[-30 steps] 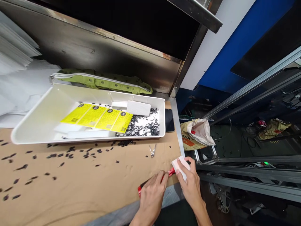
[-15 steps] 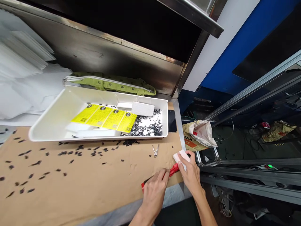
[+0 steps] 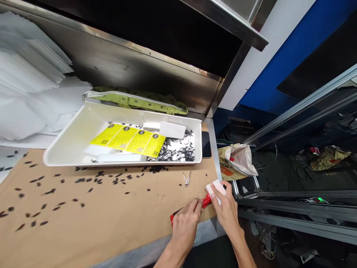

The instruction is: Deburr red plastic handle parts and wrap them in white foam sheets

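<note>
At the bench's near right corner, my left hand [image 3: 185, 225] lies over a red and black tool [image 3: 205, 202], fingers curled on its handle. My right hand [image 3: 226, 208] is closed round a small white block [image 3: 215, 187] right at the tool's red tip. Both hands rest on the brown paper [image 3: 97, 219] covering the bench. Small metal tweezers [image 3: 186, 178] lie just beyond the hands.
A white tray [image 3: 69, 149] holds yellow labels [image 3: 129, 140], white pieces and black scraps [image 3: 175, 152]. Black bits are scattered over the paper. A green strap [image 3: 139, 101] lies behind the tray, a phone [image 3: 206, 144] at its right, white sheets [image 3: 30, 89] at left. A crumpled bag [image 3: 237, 160] lies below the bench edge.
The view has shifted, sliding everything rightwards in frame. Both hands stay at the bench corner on the red tool and white block, barely moved.
</note>
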The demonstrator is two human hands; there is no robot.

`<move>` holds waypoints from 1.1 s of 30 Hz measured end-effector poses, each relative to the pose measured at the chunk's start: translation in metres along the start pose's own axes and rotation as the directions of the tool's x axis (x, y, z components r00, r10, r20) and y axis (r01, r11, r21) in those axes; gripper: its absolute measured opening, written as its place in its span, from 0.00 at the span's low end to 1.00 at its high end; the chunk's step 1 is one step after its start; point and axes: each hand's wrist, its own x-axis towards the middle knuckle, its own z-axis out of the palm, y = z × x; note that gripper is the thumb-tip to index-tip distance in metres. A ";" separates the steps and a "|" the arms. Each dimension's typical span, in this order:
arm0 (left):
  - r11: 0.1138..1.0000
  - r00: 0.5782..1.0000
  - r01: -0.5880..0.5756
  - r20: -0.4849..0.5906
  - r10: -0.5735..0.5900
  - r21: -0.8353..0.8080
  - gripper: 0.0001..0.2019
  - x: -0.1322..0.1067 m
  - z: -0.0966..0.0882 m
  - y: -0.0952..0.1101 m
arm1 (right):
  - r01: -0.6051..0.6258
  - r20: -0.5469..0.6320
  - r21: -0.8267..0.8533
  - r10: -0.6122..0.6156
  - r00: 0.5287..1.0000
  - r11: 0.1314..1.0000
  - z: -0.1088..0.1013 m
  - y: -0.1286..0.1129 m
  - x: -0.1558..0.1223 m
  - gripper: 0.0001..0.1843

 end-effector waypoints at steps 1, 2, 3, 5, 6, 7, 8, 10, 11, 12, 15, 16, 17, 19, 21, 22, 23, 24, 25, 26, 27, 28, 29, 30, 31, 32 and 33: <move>1.000 1.000 0.002 0.007 -0.002 -0.003 0.16 0.000 0.000 0.000 | -0.011 0.001 0.009 0.011 1.000 1.000 -0.001 0.000 -0.001 0.21; 1.000 1.000 0.003 0.013 -0.003 -0.006 0.16 0.001 -0.001 0.000 | -0.024 0.003 0.019 0.024 1.000 1.000 -0.001 -0.001 -0.003 0.21; 1.000 1.000 0.005 0.020 -0.005 -0.010 0.17 0.001 -0.001 0.000 | -0.039 0.009 0.026 0.039 0.999 0.999 -0.002 -0.001 -0.005 0.21; 1.000 0.999 0.009 0.035 -0.008 -0.019 0.16 0.002 -0.003 0.000 | -0.063 0.019 0.019 0.063 0.998 0.998 -0.004 0.000 -0.006 0.21; 1.000 0.999 0.011 0.045 -0.010 -0.025 0.15 0.002 -0.004 0.000 | -0.066 0.025 0.010 0.066 0.998 0.998 -0.004 -0.001 -0.007 0.21; 0.999 0.998 0.013 0.055 -0.011 -0.031 0.15 0.003 -0.005 0.000 | -0.064 0.029 0.006 0.063 0.998 0.998 -0.005 -0.001 -0.007 0.22; 0.999 0.998 0.014 0.066 -0.012 -0.039 0.14 0.003 -0.006 0.001 | -0.062 0.027 0.007 0.062 0.998 0.998 -0.005 -0.001 -0.007 0.22; 0.998 0.996 0.018 0.088 -0.013 -0.055 0.15 0.003 -0.008 0.001 | -0.072 0.018 0.028 0.072 0.997 0.997 -0.004 -0.002 -0.008 0.22; 0.998 0.995 0.024 0.099 -0.017 -0.063 0.15 0.003 -0.008 0.001 | -0.083 0.024 0.044 0.082 0.996 0.996 -0.004 -0.002 -0.007 0.22; 0.997 0.994 0.033 0.110 -0.025 -0.070 0.15 0.003 -0.008 0.001 | -0.100 0.033 0.056 0.098 0.995 0.993 -0.004 -0.001 -0.005 0.22; 0.993 0.988 0.068 0.143 -0.053 -0.100 0.14 0.005 -0.009 0.001 | -0.160 0.053 0.073 0.157 0.986 0.984 -0.005 0.006 0.011 0.21; 0.990 0.986 0.080 0.154 -0.062 -0.113 0.13 0.006 -0.010 0.001 | -0.181 0.047 0.079 0.178 0.983 0.980 -0.006 0.010 0.017 0.22; 0.988 0.984 0.091 0.165 -0.069 -0.129 0.13 0.008 -0.011 0.000 | -0.203 0.035 0.088 0.200 0.979 0.975 -0.008 0.015 0.021 0.22; 0.980 0.981 0.107 0.177 -0.077 -0.167 0.13 0.012 -0.014 -0.003 | -0.250 0.007 0.127 0.251 0.968 0.960 -0.011 0.027 0.019 0.23; 0.970 0.982 0.114 0.174 -0.077 -0.214 0.21 0.013 -0.015 -0.010 | -0.296 -0.018 0.187 0.304 0.952 0.937 -0.014 0.039 0.006 0.27; 0.964 0.983 0.117 0.169 -0.078 -0.238 0.28 0.012 -0.016 -0.015 | -0.316 -0.029 0.221 0.330 0.944 0.923 -0.015 0.045 -0.002 0.29; 0.958 0.983 0.122 0.163 -0.081 -0.261 0.36 0.009 -0.015 -0.021 | -0.332 -0.038 0.255 0.352 0.935 0.908 -0.015 0.049 -0.011 0.32; 0.951 0.984 0.129 0.156 -0.088 -0.282 0.45 0.005 -0.014 -0.028 | -0.343 -0.044 0.289 0.370 0.928 0.894 -0.014 0.052 -0.019 0.34; 0.943 0.984 0.137 0.151 -0.095 -0.303 0.52 -0.001 -0.012 -0.035 | -0.349 -0.046 0.321 0.382 0.923 0.881 -0.014 0.054 -0.025 0.36; 0.936 0.984 0.142 0.145 -0.099 -0.323 0.56 -0.007 -0.010 -0.042 | -0.348 -0.047 0.349 0.387 0.921 0.870 -0.014 0.054 -0.029 0.37; 0.928 0.985 0.140 0.139 -0.097 -0.346 0.58 -0.014 -0.006 -0.049 | -0.341 -0.051 0.374 0.386 0.921 0.862 -0.014 0.052 -0.029 0.38; 0.919 0.987 0.130 0.132 -0.086 -0.372 0.58 -0.020 -0.002 -0.054 | -0.327 -0.058 0.395 0.378 0.924 0.859 -0.015 0.048 -0.025 0.38; 0.910 0.990 0.115 0.125 -0.071 -0.399 0.56 -0.025 0.002 -0.059 | -0.306 -0.069 0.409 0.363 0.929 0.860 -0.016 0.041 -0.019 0.38; 0.898 0.992 0.099 0.118 -0.053 -0.428 0.53 -0.029 0.007 -0.062 | -0.278 -0.084 0.416 0.341 0.937 0.866 -0.019 0.032 -0.009 0.37; 0.885 0.993 0.084 0.112 -0.037 -0.458 0.49 -0.032 0.011 -0.063 | -0.243 -0.099 0.418 0.310 0.946 0.875 -0.022 0.021 0.003 0.37; 0.870 0.994 0.075 0.107 -0.026 -0.487 0.47 -0.034 0.014 -0.064 | -0.202 -0.112 0.416 0.270 0.956 0.887 -0.025 0.008 0.018 0.36; 0.854 0.994 0.072 0.103 -0.022 -0.516 0.45 -0.035 0.016 -0.064 | -0.156 -0.119 0.409 0.222 0.968 0.899 -0.029 -0.007 0.034 0.35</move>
